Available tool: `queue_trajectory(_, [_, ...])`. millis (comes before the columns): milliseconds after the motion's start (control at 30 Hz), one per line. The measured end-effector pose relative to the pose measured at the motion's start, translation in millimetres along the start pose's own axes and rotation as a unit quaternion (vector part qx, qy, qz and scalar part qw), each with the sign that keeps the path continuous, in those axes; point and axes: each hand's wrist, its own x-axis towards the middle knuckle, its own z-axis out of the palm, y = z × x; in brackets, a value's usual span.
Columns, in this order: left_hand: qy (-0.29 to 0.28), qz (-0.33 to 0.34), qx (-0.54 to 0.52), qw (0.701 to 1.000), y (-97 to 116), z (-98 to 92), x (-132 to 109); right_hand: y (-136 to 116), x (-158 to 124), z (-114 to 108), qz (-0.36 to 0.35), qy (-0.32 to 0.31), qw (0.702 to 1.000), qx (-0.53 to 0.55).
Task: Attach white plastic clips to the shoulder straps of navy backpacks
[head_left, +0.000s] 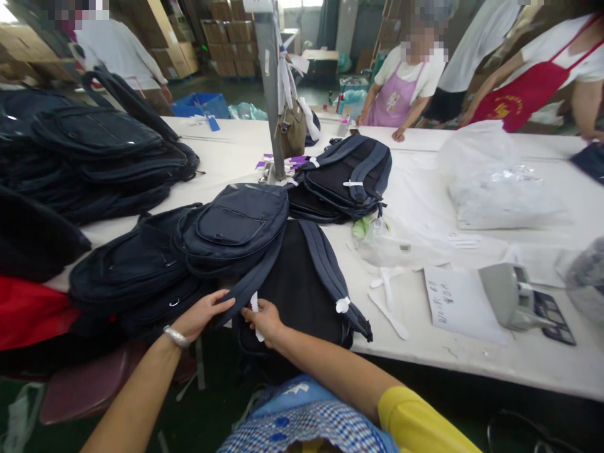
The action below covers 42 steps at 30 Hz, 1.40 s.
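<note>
Backpack (295, 289) at the table's (415, 346) near edge, straps up.
The left hand (201, 316) pinches its left strap (253, 280); the right hand (267, 323) grips a white strip (255, 302) there. Other bags (231, 220) lie left and far; loose strips (389, 316), a sheet (465, 308) and a grey device (504, 296), right; co-workers (396, 100) stand far across.

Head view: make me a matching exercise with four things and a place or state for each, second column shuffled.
1. Left hand
2. Right hand
3. Blue bin
4. Handwritten sheet

A. Lying next to the grey device
B. Fingers at the white strip
C. Beyond the far edge of the white table
D. At the dark strap, with a silvery bracelet on its wrist

Pairs: 1-D, 2-B, 3-C, 4-A
</note>
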Motion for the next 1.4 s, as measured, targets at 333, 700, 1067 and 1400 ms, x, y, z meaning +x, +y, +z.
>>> queue_trajectory(333, [0.043, 0.133, 0.292, 0.946, -3.8, 1.8, 15.0, 0.1, 3.5, 3.1, -0.003, 0.023, 1.000, 0.014])
queue_trajectory(700, [-0.001, 0.077, 0.218, 0.973, -2.8, 6.0, 15.1, 6.0, 11.6, -5.6, -0.015, 0.010, 1.000, -0.006])
queue_trajectory(1067, [-0.016, -0.048, 0.071, 0.996, 10.5, -1.0, 6.2, -6.0, 8.9, -7.1, -0.052, -0.078, 0.995, -0.023])
queue_trajectory(1400, [0.015, -0.101, -0.022, 0.995, 29.1, 1.1, 8.4, -5.9, 16.2, 10.9, -0.034, 0.028, 0.997, -0.057])
